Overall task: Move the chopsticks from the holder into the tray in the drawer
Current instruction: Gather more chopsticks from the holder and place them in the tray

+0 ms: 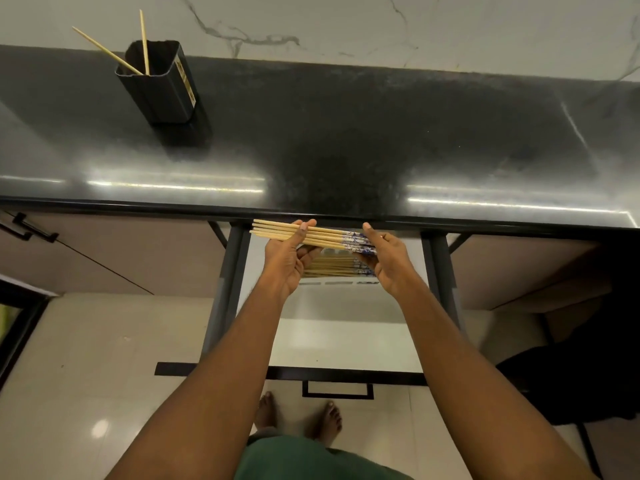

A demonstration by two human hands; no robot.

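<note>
fingers [309, 252] of left hand [284, 265] and right hand [389, 263] grip one chopstick bundle [325, 237]; glossy black counter [346, 133], marble wall [346, 22], open drawer [346, 341]; two chopsticks [143, 39] in one holder [166, 95].

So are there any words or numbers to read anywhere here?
Label strip on the black holder: printing too blurred to read.
Blue marks on the held chopsticks: too small to tell if writing.
Nothing else carries words or numbers.

Pale wooden chopsticks [311, 235]; matt black plastic holder [162, 86]; glossy dark stone countertop [346, 133].
</note>
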